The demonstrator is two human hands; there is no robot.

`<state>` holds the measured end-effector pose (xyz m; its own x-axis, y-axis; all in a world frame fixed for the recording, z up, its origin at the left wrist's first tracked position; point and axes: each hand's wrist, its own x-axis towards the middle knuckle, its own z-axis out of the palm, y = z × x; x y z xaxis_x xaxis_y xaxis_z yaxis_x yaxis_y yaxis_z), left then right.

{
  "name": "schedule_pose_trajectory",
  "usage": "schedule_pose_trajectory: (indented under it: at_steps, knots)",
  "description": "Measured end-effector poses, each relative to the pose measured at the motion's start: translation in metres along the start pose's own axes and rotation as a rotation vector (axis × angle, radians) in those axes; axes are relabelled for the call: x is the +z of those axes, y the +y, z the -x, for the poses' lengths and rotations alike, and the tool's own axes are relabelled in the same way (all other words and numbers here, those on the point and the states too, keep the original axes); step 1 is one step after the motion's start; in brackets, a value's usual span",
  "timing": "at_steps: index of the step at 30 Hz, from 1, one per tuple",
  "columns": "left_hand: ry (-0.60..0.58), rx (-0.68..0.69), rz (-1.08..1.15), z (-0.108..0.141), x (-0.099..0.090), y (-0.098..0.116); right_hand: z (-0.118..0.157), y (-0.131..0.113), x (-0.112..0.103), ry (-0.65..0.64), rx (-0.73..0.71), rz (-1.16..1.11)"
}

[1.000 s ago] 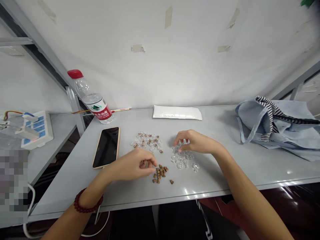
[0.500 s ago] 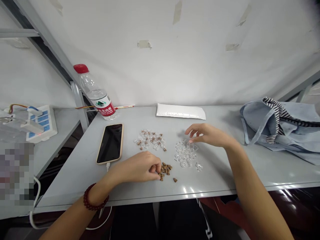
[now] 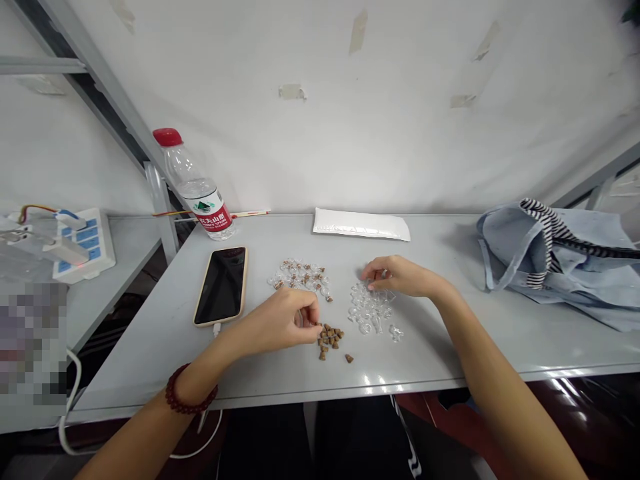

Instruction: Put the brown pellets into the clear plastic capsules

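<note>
Small brown corks (image 3: pixel 331 335) lie in a loose pile near the front middle of the table, one cork (image 3: pixel 349 359) apart to the right. My left hand (image 3: pixel 295 319) is at the pile's left edge, thumb and fingertips pinched; what they hold is too small to make out. Right of and behind the corks lies a cluster of tiny clear glass bottles (image 3: pixel 370 310). My right hand (image 3: pixel 393 275) is at its back edge with fingers curled together; anything between the fingertips cannot be made out. Tiny bottles with corks (image 3: pixel 301 275) form another group behind my left hand.
A phone (image 3: pixel 221 285) with a cable lies at the left, a water bottle (image 3: pixel 213 213) behind it. Against the wall is a white packet (image 3: pixel 361 224). A blue cloth bag (image 3: pixel 580 260) sits at the right, a power strip (image 3: pixel 90 243) at the far left.
My left hand has risen slightly off the cork pile, uncovering more corks. My right hand has shifted a little to the left, and its fingers have closed together.
</note>
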<state>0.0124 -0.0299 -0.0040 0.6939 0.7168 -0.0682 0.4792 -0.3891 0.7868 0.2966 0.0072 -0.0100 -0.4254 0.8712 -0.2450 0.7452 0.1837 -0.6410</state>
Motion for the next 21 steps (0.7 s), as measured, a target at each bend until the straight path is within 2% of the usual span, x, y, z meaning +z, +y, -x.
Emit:
schedule_pose_trajectory:
  at_steps: [4, 6, 8, 11, 15, 21]
  knots:
    - [0.068, -0.006, 0.083, -0.003, 0.002, -0.006, 0.0, -0.003, 0.003, 0.098, -0.01, -0.031]
    - [0.15, 0.026, 0.091, -0.004, 0.005, -0.008, 0.0, -0.011, 0.008, 0.202, -0.068, -0.189]
    - [0.252, 0.081, 0.081, -0.005, 0.007, -0.01, -0.002, -0.023, 0.017, 0.274, -0.176, -0.454]
    - [0.391, 0.195, 0.085, -0.006, 0.01, -0.009, -0.006, -0.044, 0.037, 0.212, -0.288, -0.781]
    - [0.522, 0.327, 0.088, -0.007, 0.011, -0.008, -0.01, -0.061, 0.06, 0.134, -0.272, -0.901]
    - [0.545, 0.401, -0.024, -0.008, 0.014, -0.01, -0.012, -0.059, 0.064, 0.114, -0.208, -0.967]
